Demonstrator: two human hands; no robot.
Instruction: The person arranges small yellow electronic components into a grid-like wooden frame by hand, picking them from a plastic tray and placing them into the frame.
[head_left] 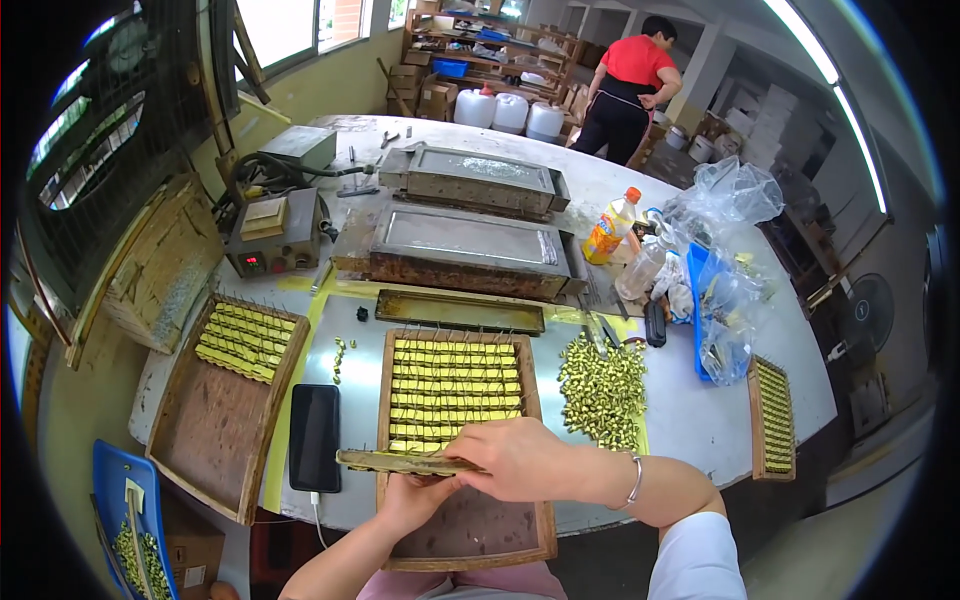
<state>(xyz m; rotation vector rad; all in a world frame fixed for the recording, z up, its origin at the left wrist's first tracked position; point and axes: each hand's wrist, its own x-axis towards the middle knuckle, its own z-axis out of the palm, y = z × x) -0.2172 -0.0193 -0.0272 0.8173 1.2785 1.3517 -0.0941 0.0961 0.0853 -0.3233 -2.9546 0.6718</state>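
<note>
My left hand [412, 503] grips a narrow flat strip [392, 462] from below, tilted so that mostly its long brownish edge shows. My right hand [515, 460] is closed at the strip's right end, its fingertips bent over it; whether a small piece is also between them is hidden. Both hands are above a wooden tray [538, 420]. In the tray's far part lie several rows of yellow strips [455, 385] with thin wire pins sticking out; its near part shows bare brown wood. To the right lies a heap of small shiny gold-green metal pieces [602, 390].
A black phone [315, 438] with a cable lies left of the tray. Another wooden tray [215, 440] stands further left. Two metal heating plates [465, 238] are behind, near an orange drink bottle [612, 226] and plastic bags [725, 195]. A person in red [636, 75] stands in the background.
</note>
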